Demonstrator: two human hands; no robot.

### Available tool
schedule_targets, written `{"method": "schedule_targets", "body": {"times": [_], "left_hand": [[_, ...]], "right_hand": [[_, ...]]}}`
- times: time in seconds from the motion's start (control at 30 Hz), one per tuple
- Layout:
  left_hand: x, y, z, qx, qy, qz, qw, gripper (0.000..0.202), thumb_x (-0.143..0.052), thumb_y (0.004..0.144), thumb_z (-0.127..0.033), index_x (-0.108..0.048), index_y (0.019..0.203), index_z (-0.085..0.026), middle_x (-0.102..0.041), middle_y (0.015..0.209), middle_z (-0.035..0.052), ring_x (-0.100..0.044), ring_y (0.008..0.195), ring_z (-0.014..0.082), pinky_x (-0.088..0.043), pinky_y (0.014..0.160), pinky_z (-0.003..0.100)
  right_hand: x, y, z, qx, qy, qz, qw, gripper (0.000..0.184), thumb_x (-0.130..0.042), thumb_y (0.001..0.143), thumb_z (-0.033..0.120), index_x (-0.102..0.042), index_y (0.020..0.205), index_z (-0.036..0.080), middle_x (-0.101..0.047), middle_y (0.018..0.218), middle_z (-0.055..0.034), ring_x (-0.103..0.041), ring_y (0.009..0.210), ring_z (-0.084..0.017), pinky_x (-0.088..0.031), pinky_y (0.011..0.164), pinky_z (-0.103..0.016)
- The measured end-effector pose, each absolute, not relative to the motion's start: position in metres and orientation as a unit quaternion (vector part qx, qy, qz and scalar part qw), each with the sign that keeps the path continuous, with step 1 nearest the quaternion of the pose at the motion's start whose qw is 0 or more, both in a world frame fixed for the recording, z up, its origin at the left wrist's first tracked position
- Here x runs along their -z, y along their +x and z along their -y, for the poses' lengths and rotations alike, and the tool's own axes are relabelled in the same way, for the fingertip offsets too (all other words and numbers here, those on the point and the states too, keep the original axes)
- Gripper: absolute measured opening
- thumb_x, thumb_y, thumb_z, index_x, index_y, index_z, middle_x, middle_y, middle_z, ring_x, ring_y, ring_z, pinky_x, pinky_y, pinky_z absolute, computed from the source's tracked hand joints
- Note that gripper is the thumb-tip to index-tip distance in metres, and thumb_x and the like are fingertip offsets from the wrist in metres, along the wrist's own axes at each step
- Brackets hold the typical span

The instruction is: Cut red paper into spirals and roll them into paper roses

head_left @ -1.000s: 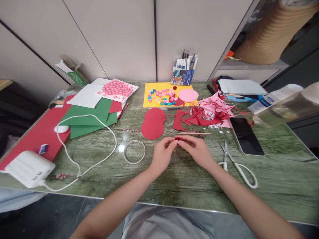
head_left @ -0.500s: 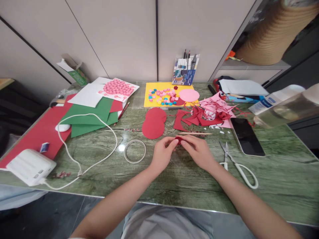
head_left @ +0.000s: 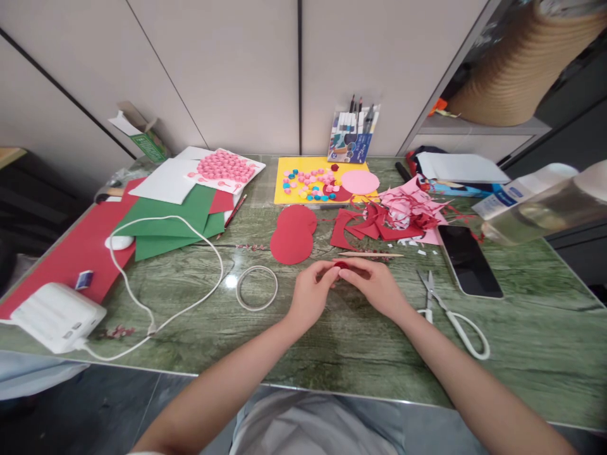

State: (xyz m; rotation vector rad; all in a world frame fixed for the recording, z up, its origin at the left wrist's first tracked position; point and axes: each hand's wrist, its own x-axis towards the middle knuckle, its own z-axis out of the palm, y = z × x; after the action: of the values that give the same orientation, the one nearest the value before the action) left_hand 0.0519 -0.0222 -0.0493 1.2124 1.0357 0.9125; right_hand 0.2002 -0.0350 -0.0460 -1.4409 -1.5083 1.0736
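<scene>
Between the fingertips of both hands is a small dark red paper piece point(head_left: 341, 265), curled or folded and mostly covered by the fingers. My left hand point(head_left: 310, 287) pinches it from the left, my right hand point(head_left: 377, 281) from the right; both are closed on it. Just beyond them a thin wooden stick point(head_left: 374, 254) lies on the table. Red paper circles point(head_left: 291, 237) rest overlapped behind my left hand. Red paper offcuts point(head_left: 348, 230) lie past my right hand, and scissors point(head_left: 450, 309) with white handles lie partly spread to its right.
A white tape roll point(head_left: 257, 288) and a looped white cable point(head_left: 220, 268) lie left, near a white power block point(head_left: 59, 319). A phone point(head_left: 470, 261) and bottles point(head_left: 545, 208) are right. Behind stand a yellow sheet with small paper balls point(head_left: 308, 183) and a marker pack point(head_left: 353, 136).
The fingers have shifted slightly around the dark red piece, which now shows as a curved edge between the thumbs. Everything else stays in place.
</scene>
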Motion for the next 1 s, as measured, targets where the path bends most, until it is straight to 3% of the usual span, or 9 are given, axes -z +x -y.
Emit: {"method": "schedule_targets", "body": {"times": [0.33, 1.0], "left_hand": [[0.050, 0.051, 0.027, -0.409, 0.557, -0.443, 0.572, 0.025, -0.050, 0.084, -0.033, -0.064, 0.095, -0.016, -0.066, 0.093, 0.0071, -0.058, 0.083, 0.0172, -0.045, 0.075, 0.027], [0.039, 0.048, 0.038, -0.426, 0.601, -0.443, 0.511, 0.022, -0.048, 0.085, -0.031, -0.064, 0.094, -0.018, -0.064, 0.093, 0.0057, -0.057, 0.088, 0.0181, -0.041, 0.081, 0.028]], "right_hand": [[0.040, 0.196, 0.039, -0.408, -0.565, 0.588, 0.411, 0.023, -0.058, 0.080, 0.034, -0.068, 0.097, 0.022, -0.069, 0.102, -0.0053, -0.063, 0.095, -0.022, -0.049, 0.085, -0.036], [0.032, 0.193, 0.043, -0.418, -0.562, 0.583, 0.411, 0.018, -0.058, 0.080, 0.029, -0.066, 0.094, 0.021, -0.070, 0.098, -0.0050, -0.063, 0.094, -0.021, -0.049, 0.083, -0.033]]}}
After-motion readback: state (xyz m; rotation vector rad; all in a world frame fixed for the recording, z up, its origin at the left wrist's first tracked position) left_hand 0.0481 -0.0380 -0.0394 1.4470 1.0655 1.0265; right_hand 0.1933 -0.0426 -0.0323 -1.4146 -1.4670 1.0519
